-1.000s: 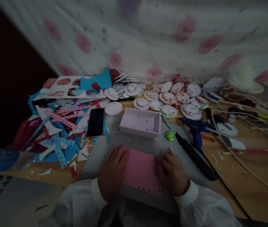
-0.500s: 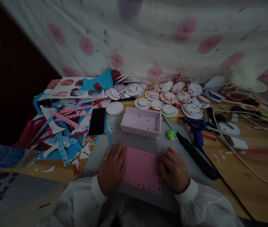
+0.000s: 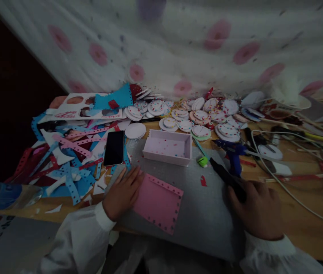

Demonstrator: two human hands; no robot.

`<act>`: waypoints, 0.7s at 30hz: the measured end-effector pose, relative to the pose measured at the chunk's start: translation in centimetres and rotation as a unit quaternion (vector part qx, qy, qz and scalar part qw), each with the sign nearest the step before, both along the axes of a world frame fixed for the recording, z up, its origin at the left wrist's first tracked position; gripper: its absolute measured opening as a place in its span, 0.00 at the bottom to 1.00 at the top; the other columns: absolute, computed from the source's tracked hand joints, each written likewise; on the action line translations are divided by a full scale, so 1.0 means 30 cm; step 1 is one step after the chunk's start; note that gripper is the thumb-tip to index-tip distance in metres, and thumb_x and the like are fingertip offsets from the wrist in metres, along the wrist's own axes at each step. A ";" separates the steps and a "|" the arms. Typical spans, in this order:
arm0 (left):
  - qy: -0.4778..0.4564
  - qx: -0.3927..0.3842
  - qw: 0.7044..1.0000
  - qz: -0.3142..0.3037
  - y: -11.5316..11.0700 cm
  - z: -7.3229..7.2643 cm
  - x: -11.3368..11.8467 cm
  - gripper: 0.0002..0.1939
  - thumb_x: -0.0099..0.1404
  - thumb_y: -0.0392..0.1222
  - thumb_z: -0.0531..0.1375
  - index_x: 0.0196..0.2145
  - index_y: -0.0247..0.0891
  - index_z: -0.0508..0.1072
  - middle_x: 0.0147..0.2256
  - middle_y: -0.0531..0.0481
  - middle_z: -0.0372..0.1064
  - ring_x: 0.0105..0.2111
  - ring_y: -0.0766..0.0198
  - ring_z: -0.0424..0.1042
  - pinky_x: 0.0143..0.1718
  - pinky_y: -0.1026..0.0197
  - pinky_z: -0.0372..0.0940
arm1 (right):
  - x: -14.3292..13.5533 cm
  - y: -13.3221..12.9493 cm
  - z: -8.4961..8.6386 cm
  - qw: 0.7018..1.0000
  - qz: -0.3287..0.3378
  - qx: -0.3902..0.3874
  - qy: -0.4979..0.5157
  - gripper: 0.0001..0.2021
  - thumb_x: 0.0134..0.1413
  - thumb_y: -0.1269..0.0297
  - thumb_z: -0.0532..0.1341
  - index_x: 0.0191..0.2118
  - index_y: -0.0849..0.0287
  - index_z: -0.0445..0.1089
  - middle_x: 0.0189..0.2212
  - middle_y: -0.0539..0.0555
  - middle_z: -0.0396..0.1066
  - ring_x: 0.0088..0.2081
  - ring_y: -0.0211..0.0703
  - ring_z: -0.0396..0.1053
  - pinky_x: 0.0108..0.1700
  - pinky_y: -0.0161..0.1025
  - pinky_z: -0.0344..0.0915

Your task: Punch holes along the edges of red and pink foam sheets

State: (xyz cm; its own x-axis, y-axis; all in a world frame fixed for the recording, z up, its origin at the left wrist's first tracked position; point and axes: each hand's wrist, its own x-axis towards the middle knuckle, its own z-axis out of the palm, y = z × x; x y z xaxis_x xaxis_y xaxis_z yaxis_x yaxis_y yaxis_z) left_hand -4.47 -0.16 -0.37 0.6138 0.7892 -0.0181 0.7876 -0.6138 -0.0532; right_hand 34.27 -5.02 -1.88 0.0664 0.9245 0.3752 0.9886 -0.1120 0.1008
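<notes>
My left hand [image 3: 124, 192] lies flat, its fingertips on the left edge of a pink sheet [image 3: 160, 203] with holes punched along its borders. Over on the right, my right hand [image 3: 257, 207] is closed around the rear of a long black tool [image 3: 224, 173] with a narrower front end; its exact kind I cannot make out. A small red scrap [image 3: 203, 180] rests on the grey mat [image 3: 198, 217] between the hands. Behind the sheet stands an open pale pink box [image 3: 167, 148] with tiny coloured bits inside. Beside the tool's tip is a small green object [image 3: 202, 161].
A blue glue gun [image 3: 234, 150] and a white cable [image 3: 289, 198] lie at the right. Behind the box are many decorated white discs [image 3: 200, 131]. To the left are a phone [image 3: 114, 147], heaped paper scraps [image 3: 70, 171] and a plastic bottle [image 3: 9, 196].
My right hand has left the pink sheet, moved right and closed on the black tool. The sheet has shifted left and turned a little, with my left hand on it. The red scrap is uncovered.
</notes>
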 end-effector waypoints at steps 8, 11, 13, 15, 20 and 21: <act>-0.014 0.019 1.000 0.021 -0.088 0.092 0.104 0.24 0.65 0.35 0.49 0.59 0.31 0.61 0.63 0.35 0.53 0.64 0.50 0.50 0.61 0.47 0.52 | 0.009 -0.024 0.035 0.998 -0.017 -0.058 -0.026 0.20 0.61 0.54 0.49 0.40 0.64 0.72 0.35 0.63 0.71 0.34 0.58 0.66 0.32 0.48 0.60; -0.041 -0.002 0.999 0.020 -0.133 0.096 0.150 0.25 0.65 0.39 0.51 0.60 0.34 0.59 0.63 0.35 0.51 0.64 0.48 0.50 0.60 0.47 0.54 | 0.027 -0.068 0.071 0.998 0.029 -0.032 0.045 0.21 0.61 0.53 0.47 0.43 0.64 0.69 0.35 0.64 0.70 0.33 0.56 0.66 0.34 0.50 0.63; -0.056 -0.007 0.997 0.046 -0.142 0.080 0.168 0.27 0.64 0.41 0.54 0.60 0.34 0.59 0.64 0.34 0.49 0.64 0.45 0.50 0.60 0.45 0.54 | 0.033 -0.103 0.082 0.989 0.062 -0.015 0.132 0.20 0.61 0.52 0.48 0.44 0.63 0.66 0.34 0.63 0.68 0.35 0.55 0.67 0.37 0.49 0.65; -0.069 -0.003 0.994 0.080 -0.135 0.054 0.174 0.28 0.64 0.43 0.54 0.60 0.33 0.59 0.64 0.33 0.47 0.64 0.42 0.47 0.61 0.42 0.52 | 0.030 -0.137 0.080 0.974 0.078 -0.015 0.211 0.17 0.62 0.54 0.49 0.46 0.61 0.63 0.35 0.61 0.68 0.36 0.54 0.69 0.38 0.48 0.67; -0.083 -0.006 0.990 0.118 -0.096 -0.011 0.150 0.32 0.65 0.49 0.54 0.61 0.28 0.56 0.63 0.28 0.48 0.65 0.40 0.45 0.60 0.39 0.51 | -0.017 -0.172 0.063 0.956 0.111 -0.044 0.268 0.16 0.63 0.55 0.47 0.49 0.58 0.62 0.37 0.59 0.71 0.38 0.50 0.72 0.38 0.43 0.69; -0.086 -0.009 0.990 0.115 -0.090 -0.018 0.143 0.33 0.64 0.50 0.55 0.61 0.28 0.56 0.63 0.27 0.48 0.65 0.40 0.44 0.60 0.39 0.51 | -0.032 -0.169 0.063 0.954 0.120 -0.049 0.270 0.15 0.64 0.56 0.47 0.48 0.58 0.63 0.37 0.58 0.71 0.37 0.49 0.72 0.37 0.42 0.70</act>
State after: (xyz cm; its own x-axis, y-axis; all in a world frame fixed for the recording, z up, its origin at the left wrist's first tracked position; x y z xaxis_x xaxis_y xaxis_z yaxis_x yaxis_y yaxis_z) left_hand -0.18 -2.87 -0.91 0.4125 0.9093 0.0553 0.9035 -0.4162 0.1026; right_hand 33.31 -10.09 0.01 0.0082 0.9663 0.2574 0.8952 0.1076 -0.4324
